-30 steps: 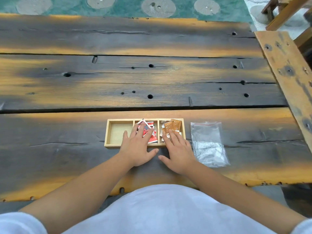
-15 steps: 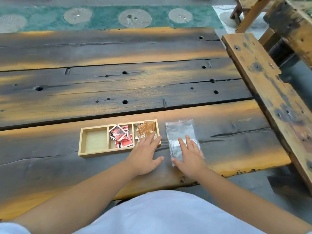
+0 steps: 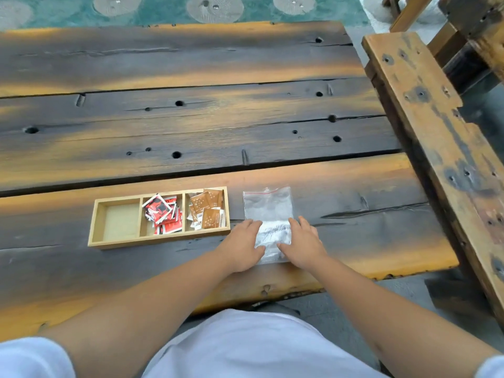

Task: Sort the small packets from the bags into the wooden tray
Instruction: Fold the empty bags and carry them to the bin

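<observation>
A wooden tray with three compartments lies on the dark table. Its left compartment holds nothing, the middle one holds several red packets, the right one several brown packets. To the tray's right lies a clear zip bag, flat on the wood. My left hand rests flat on the bag's near left edge and my right hand rests flat on its near right edge. Fingers of both hands are spread and nothing is gripped.
The table is made of dark, worn planks with holes and gaps. A wooden bench runs along its right side. The table's near edge is just in front of my body. A green patterned floor lies beyond.
Both hands left the tray and moved right to the clear bag. The right hand reached it first, then the left. The camera view also swung to the right.
</observation>
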`<state>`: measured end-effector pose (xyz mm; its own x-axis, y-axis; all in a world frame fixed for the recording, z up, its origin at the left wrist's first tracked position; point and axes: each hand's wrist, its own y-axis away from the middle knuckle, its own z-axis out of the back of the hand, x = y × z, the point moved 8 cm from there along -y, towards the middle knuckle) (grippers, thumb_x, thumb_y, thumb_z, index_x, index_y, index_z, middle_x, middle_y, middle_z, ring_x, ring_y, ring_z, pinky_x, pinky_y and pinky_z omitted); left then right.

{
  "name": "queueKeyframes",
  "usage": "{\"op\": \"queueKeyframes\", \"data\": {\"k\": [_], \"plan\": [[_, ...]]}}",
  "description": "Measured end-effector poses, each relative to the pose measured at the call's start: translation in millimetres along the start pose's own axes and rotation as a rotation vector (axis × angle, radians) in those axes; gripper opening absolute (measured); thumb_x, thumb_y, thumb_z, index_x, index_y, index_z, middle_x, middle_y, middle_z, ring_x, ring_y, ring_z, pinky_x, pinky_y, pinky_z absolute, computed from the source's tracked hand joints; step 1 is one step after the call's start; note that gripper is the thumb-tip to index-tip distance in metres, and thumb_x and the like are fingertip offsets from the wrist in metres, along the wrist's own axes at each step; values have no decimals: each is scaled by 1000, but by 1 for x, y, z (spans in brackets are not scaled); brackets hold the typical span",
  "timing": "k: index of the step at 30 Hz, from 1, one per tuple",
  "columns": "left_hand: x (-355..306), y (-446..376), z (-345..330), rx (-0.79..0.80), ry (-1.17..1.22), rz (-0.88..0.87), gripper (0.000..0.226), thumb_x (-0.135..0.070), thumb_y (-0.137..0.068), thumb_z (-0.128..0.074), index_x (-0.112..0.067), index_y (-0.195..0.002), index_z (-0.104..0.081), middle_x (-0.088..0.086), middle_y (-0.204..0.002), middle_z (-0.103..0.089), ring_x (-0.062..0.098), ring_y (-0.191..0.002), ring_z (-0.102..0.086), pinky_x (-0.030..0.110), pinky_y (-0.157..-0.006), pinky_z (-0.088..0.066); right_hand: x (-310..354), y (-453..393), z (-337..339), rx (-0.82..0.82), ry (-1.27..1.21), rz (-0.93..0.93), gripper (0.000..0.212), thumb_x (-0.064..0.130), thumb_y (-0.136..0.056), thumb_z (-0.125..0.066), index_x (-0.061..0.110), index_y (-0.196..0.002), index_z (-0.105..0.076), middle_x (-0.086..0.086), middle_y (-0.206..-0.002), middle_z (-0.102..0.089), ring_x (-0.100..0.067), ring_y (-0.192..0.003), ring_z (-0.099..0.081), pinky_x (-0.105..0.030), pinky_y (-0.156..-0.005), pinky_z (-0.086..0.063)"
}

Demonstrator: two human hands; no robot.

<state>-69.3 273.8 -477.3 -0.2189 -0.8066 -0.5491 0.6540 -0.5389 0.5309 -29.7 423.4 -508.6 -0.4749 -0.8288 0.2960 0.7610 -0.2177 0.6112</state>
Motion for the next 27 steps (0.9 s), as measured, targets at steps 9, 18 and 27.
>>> {"op": "queueKeyframes", "data": {"k": [9, 18, 27], "plan": [[27, -26, -15, -110, 466, 441, 64, -25, -90, -60, -7, -144, -30, 16, -137, -49, 29, -113, -52, 34, -89, -41, -14, -35, -3, -27, -403, -200, 41, 31, -84, -64, 10, -116, -50, -11, -114, -58, -32, -104, -56, -35, -75, -44], [50, -15, -23, -189, 795, 600, 12, -10, -89, -58, -7, -99, -63, 15, -105, -65, 31, -97, -63, 42, -86, -52, -24, -29, -17, 7, -692, -333, 41, 11, -88, -64, 16, -60, -35, -3, -57, -37, -20, -51, -37, -26, -52, -37], [48, 9, -16, -137, 1043, 499, 15, -13, -97, -54, -17, -83, -51, 5, -92, -60, 23, -83, -69, 35, -69, -50, -22, -8, -19, 136, -925, -229, 25, 11, -91, -66, 16, -72, -49, -9, -73, -52, -20, -63, -44, -30, -59, -37]]}}
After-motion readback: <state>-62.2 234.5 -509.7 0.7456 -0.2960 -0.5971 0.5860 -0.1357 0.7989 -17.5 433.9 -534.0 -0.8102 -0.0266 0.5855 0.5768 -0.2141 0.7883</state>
